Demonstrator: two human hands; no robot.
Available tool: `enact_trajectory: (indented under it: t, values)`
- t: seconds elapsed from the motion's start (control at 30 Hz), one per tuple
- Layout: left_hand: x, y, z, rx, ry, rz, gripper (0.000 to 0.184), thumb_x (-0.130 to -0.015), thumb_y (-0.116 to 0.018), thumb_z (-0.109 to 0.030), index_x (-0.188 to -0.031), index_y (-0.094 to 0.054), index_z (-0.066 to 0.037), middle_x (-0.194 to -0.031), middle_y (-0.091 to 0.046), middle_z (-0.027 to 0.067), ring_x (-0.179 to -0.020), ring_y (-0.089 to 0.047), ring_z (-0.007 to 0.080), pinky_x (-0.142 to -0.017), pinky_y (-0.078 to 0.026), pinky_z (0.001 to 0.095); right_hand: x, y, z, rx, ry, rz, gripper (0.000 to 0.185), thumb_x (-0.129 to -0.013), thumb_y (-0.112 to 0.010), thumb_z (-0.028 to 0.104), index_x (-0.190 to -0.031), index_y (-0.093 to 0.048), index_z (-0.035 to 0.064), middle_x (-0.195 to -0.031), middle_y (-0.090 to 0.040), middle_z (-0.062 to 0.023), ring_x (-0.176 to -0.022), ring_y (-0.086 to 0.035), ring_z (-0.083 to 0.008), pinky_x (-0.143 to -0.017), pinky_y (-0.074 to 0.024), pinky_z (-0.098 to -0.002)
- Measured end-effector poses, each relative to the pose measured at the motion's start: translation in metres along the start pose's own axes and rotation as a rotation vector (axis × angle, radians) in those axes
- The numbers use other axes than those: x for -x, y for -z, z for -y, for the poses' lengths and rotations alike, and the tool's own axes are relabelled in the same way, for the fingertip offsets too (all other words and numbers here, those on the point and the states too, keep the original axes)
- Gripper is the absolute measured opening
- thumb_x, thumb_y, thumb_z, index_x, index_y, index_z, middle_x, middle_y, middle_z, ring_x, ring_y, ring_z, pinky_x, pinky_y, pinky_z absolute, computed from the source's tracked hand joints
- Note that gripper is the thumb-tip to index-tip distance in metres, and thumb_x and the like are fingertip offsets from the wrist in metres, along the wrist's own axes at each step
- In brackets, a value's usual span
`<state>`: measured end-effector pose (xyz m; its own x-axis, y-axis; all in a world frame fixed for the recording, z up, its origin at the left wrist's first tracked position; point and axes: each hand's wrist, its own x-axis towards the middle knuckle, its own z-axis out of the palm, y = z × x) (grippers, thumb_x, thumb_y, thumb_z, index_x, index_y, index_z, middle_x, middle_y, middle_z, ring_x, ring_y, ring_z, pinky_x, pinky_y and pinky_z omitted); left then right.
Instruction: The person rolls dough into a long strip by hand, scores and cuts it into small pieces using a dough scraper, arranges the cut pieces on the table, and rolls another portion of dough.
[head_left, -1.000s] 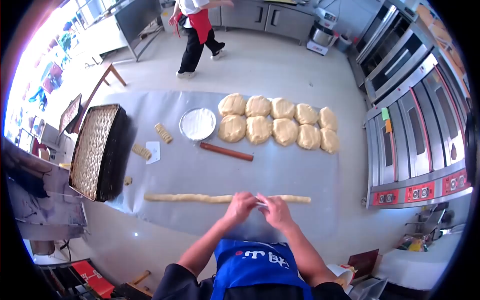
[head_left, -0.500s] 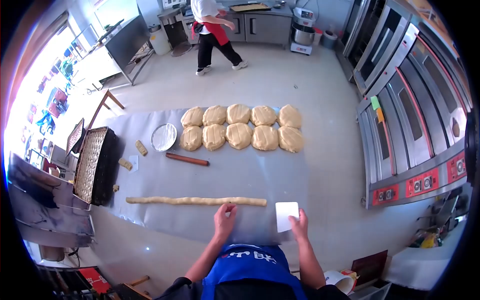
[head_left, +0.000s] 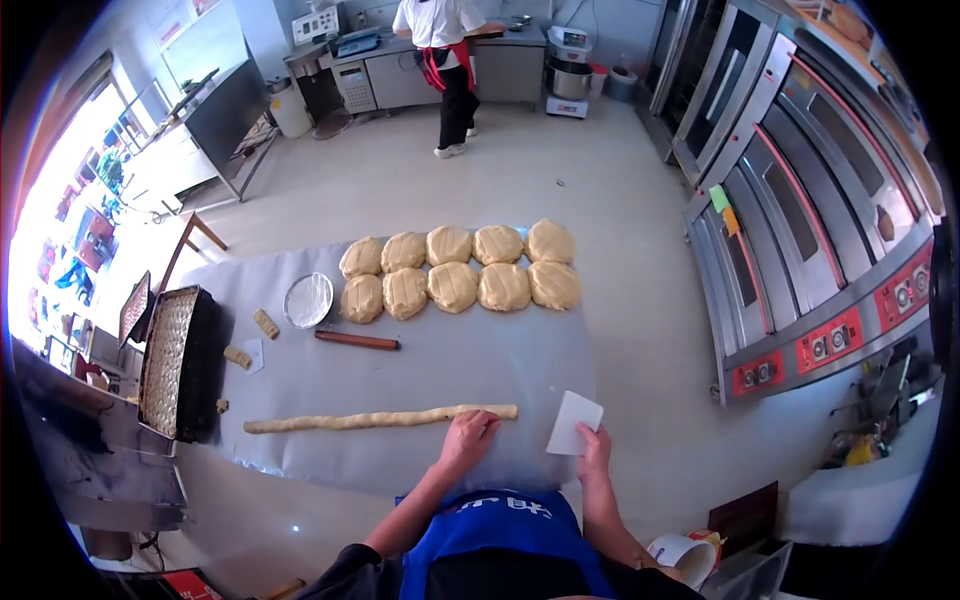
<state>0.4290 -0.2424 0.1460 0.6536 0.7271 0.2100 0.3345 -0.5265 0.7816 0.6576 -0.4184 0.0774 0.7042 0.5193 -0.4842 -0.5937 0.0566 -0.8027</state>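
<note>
A long dough rope (head_left: 360, 421) lies across the near part of the table (head_left: 480, 360). My left hand (head_left: 468, 440) is at the rope near its right end, fingers curled against it; the fingertips are partly hidden. In my right hand (head_left: 594, 452) is a white dough scraper (head_left: 574, 420), pinched at its lower corner and held tilted, right of the rope's end and apart from it. Beyond the rope lies a brown rolling pin (head_left: 357, 340). Two rows of dough lumps (head_left: 452, 288) with scored tops sit at the table's far side.
A bowl of white powder (head_left: 308, 300) stands left of the dough lumps. Small dough pieces (head_left: 266, 323) lie nearby. Dark trays (head_left: 205, 370) are stacked at the left edge. Ovens (head_left: 800, 230) line the right. A person (head_left: 445, 60) stands at the back counter.
My left hand has moved right along the rope, closer to its end. The scraper has tilted in my right hand. The other person has turned toward the counter. The view has shifted slightly.
</note>
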Motion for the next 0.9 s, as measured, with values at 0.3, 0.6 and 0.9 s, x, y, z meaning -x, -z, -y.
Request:
enact_trajectory:
  t: [0.3,0.6,0.9]
  values:
    - [0.031,0.019,0.03,-0.036,0.079,0.083,0.012,-0.094,-0.072,-0.014,-0.1,-0.074,-0.003,-0.094,-0.074,0.0161,-0.092,-0.07,0.0375,-0.083,-0.056,0.0462,0.018,-0.045,0.002,0.323,0.092,0.058,0.028,-0.09,-0.074,0.008,-0.117,-0.072,-0.0009,-0.106,-0.075,-0.0075,-0.094,-0.069,-0.0164,-0.088,-0.0535,-0.0329]
    - [0.043,0.033,0.046,-0.056,0.063,0.031,0.011,-0.095,-0.071,-0.015,-0.096,-0.072,-0.004,-0.092,-0.073,0.0149,-0.092,-0.07,0.0375,-0.084,-0.055,0.048,0.019,-0.058,-0.009,0.235,0.074,-0.04,0.028,-0.09,-0.075,0.009,-0.117,-0.072,0.0001,-0.105,-0.074,-0.0055,-0.094,-0.068,-0.0153,-0.086,-0.0519,-0.0315]
    - [0.041,0.031,0.038,-0.039,0.048,0.075,0.01,-0.096,-0.069,-0.014,-0.097,-0.071,-0.004,-0.094,-0.072,0.0147,-0.096,-0.069,0.0375,-0.089,-0.053,0.0487,0.02,-0.057,-0.017,0.271,0.05,-0.015,0.034,-0.094,-0.076,0.018,-0.122,-0.072,-0.0006,-0.112,-0.073,-0.0054,-0.1,-0.066,-0.0159,-0.09,-0.0514,-0.033]
